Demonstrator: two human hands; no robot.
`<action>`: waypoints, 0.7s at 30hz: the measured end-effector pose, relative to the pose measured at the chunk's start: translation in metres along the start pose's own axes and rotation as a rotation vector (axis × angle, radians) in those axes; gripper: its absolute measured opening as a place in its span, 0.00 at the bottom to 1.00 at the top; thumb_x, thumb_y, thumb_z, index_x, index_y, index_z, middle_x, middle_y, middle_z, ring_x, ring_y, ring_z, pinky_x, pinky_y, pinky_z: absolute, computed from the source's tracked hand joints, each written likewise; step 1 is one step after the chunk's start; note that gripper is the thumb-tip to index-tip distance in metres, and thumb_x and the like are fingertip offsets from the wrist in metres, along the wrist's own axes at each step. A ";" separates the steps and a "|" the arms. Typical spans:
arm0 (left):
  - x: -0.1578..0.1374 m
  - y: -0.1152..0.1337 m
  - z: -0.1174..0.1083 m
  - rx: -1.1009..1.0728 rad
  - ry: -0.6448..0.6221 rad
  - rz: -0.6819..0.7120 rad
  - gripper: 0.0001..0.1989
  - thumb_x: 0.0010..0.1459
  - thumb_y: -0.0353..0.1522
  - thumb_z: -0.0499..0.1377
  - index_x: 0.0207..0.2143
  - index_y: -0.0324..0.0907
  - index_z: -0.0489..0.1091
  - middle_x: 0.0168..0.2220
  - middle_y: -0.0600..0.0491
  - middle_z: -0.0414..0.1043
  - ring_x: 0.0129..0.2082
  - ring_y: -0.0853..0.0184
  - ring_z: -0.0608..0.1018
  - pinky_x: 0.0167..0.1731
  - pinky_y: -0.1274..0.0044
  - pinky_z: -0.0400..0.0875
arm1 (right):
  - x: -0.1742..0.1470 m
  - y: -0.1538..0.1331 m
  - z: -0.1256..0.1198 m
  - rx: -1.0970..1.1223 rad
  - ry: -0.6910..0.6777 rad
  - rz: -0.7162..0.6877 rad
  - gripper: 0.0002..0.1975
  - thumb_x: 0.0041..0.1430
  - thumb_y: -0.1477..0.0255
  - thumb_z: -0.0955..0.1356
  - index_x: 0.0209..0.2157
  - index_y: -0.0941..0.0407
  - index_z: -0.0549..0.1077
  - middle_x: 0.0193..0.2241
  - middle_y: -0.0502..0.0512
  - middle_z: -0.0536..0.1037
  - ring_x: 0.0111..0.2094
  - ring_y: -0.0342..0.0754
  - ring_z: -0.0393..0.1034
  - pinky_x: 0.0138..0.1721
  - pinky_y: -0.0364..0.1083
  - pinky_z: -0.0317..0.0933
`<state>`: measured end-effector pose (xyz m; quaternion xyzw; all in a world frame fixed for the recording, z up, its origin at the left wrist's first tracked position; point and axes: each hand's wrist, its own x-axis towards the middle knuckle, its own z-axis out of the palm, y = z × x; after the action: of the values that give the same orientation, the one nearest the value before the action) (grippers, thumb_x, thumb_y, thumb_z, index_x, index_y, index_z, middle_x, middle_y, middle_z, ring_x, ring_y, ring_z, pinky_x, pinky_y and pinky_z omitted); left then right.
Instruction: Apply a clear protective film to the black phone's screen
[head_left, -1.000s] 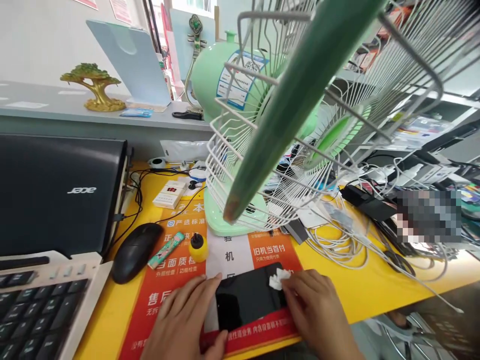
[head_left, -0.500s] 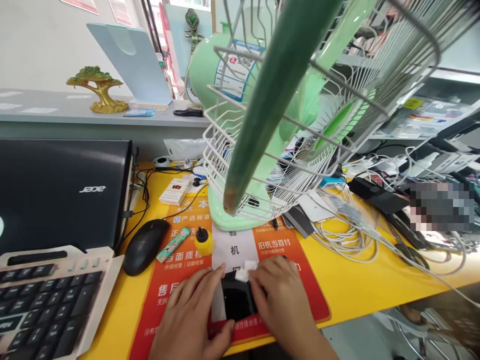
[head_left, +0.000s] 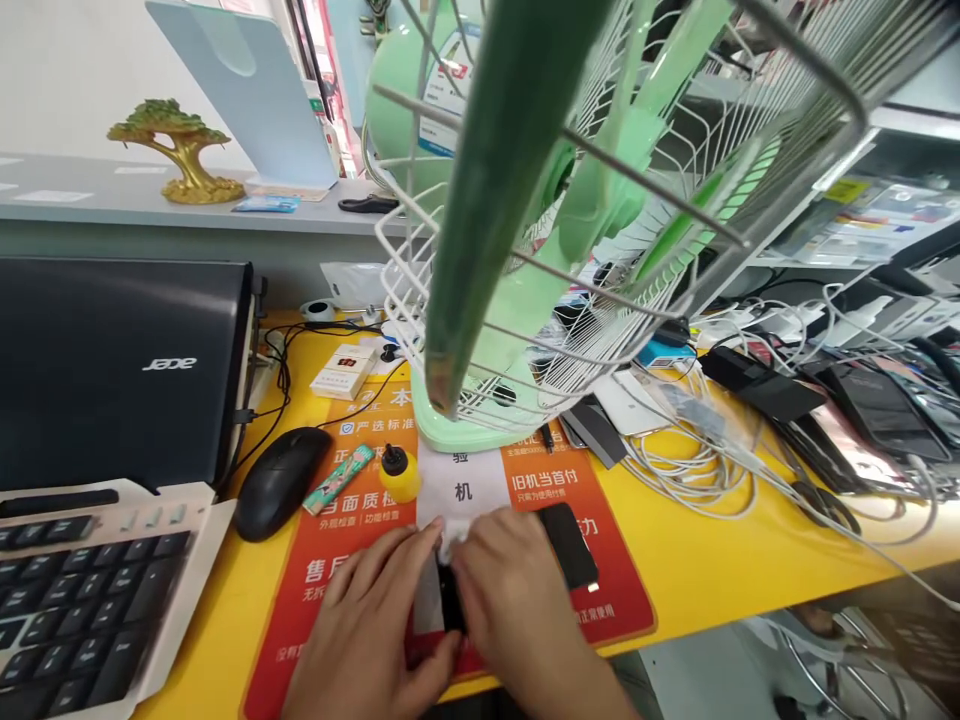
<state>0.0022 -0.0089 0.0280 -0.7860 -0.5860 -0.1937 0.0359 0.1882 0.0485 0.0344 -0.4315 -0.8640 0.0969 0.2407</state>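
Note:
A black smartphone (head_left: 450,608) lies flat on the printed red mat (head_left: 352,570), mostly covered by my hands. My left hand (head_left: 371,625) grips it from the left, fingers at its far edge and thumb at its near edge. Pinched in the fingers of my right hand (head_left: 506,585) is a crumpled white tissue (head_left: 454,536), pressed onto the phone's top surface. Beside my right hand a second dark, phone-like slab (head_left: 570,545) rests on the mat. A small yellow bottle with a black cap (head_left: 399,472) stands beyond my left hand.
A green fan (head_left: 465,430) with a wire cage looms close ahead. To the left are a black mouse (head_left: 281,483), a keyboard (head_left: 112,600), an Acer laptop (head_left: 120,370) and a green packet (head_left: 339,480). White cables (head_left: 690,475) and several phones crowd the right.
My right hand has slid left across the phone with the tissue, uncovering the dark slab on its right. My left hand keeps its grip. The camera view has shifted slightly.

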 end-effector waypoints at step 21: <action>-0.002 -0.002 0.004 0.034 -0.024 0.029 0.32 0.56 0.34 0.57 0.64 0.45 0.57 0.55 0.53 0.76 0.54 0.59 0.76 0.49 0.67 0.69 | -0.021 0.005 -0.010 0.068 0.048 0.038 0.09 0.62 0.78 0.65 0.28 0.53 0.68 0.29 0.49 0.72 0.34 0.48 0.63 0.37 0.48 0.49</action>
<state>0.0010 -0.0089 0.0231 -0.7958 -0.5783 -0.1738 0.0451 0.2076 0.0349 0.0341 -0.4414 -0.8459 0.1201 0.2741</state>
